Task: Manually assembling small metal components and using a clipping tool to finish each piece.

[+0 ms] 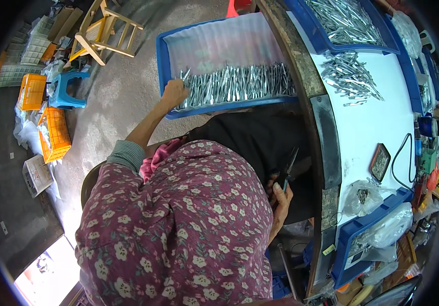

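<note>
The left hand [174, 93] reaches out with its fingers curled over the near left corner of a shallow blue plastic tray [166, 56], touching the rim where a dense row of thin shiny metal pieces [237, 84] lies against the tray's near wall. The tray's far half shows a bare pale lining. The right hand [280, 201] sits low by the lap, fingers folded around a slim dark tool [289, 166] that points up toward the desk's worn dark curved edge [326, 137]; the gap between lap and desk edge is narrow. On the white desk [367, 122] lie a loose heap of similar metal pieces [349, 76], a small dark rectangular dish [380, 162] and a crumpled clear plastic bag [362, 196]. To the left, open grey concrete floor [112, 102] reaches to a blue plastic stool [66, 89] and orange plastic crates [53, 132].
</note>
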The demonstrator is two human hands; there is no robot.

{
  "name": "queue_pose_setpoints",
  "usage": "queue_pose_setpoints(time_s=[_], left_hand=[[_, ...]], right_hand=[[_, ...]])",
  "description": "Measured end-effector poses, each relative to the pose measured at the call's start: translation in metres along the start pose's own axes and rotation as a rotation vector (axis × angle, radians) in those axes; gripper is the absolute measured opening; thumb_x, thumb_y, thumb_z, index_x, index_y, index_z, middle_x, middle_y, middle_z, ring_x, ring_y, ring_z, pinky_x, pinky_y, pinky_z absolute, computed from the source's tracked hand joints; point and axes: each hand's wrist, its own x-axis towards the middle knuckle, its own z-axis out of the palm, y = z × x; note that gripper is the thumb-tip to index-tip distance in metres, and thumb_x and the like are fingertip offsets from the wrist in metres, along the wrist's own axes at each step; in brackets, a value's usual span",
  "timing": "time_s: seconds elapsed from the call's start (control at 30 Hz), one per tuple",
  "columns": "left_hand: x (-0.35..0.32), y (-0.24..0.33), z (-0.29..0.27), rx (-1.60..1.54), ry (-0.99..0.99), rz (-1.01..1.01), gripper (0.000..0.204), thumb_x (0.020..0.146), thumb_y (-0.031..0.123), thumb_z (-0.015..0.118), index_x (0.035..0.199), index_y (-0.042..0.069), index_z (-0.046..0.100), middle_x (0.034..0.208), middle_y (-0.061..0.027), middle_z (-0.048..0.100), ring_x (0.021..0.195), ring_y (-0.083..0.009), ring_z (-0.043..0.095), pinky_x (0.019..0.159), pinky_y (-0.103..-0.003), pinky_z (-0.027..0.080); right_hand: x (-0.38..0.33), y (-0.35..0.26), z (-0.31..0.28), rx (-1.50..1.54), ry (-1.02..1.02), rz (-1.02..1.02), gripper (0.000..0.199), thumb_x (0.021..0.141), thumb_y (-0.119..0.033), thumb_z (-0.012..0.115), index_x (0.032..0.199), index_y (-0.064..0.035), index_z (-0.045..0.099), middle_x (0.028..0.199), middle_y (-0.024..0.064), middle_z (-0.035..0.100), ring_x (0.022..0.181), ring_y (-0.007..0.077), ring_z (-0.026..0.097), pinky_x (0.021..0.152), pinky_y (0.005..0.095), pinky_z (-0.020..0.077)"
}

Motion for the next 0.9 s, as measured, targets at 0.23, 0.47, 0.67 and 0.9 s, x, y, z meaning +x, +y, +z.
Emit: queue_pose_setpoints(time_s=[0.23,0.47,0.67,0.9], left_hand=[[0.009,0.025,-0.022,-0.236,-0.103,-0.224,0.03,0.067,0.018,0.059,0.061,-0.011,0.055,0.055,-0.0208,0.057,0.044,-0.0294,0.059,0.048,-0.037,0.051],[0.031,0.012,-0.023,-0.025,0.028,-0.073,0.022,0.077,0.016,0.05,0.081,-0.005,0.058,0.085,-0.0261,0.06,0.081,-0.0401,0.059,0.074,-0.045,0.048],[0.054,-0.006,-0.012,0.176,0.176,0.438,0.027,0.071,-0.001,0.047,0.096,0.003,0.055,0.1,-0.0166,0.055,0.094,-0.0354,0.053,0.082,-0.04,0.043],[0.06,-0.02,-0.013,0.162,-0.025,0.454,0.025,0.072,-0.001,0.047,0.096,0.0,0.056,0.095,-0.0178,0.055,0.093,-0.0347,0.052,0.08,-0.038,0.043]], right_hand=[[0.001,-0.001,0.003,-0.028,0.019,-0.007,0.033,0.073,-0.03,0.064,0.091,-0.0025,0.059,0.064,0.0005,0.048,0.058,0.0103,0.042,0.056,0.0254,0.0327],[0.002,0.003,-0.004,-0.089,0.011,0.031,0.038,0.073,-0.033,0.064,0.095,-0.0026,0.059,0.072,0.0024,0.05,0.066,0.0119,0.045,0.064,0.0261,0.034],[-0.002,0.01,-0.007,-0.02,0.131,0.131,0.043,0.074,-0.03,0.066,0.106,-0.0033,0.059,0.104,0.0092,0.047,0.091,0.0176,0.047,0.085,0.03,0.0321],[-0.012,0.022,-0.006,-0.048,0.071,-0.091,0.039,0.079,-0.018,0.064,0.114,-0.0041,0.056,0.112,0.012,0.047,0.106,0.0206,0.047,0.093,0.0321,0.0317]])
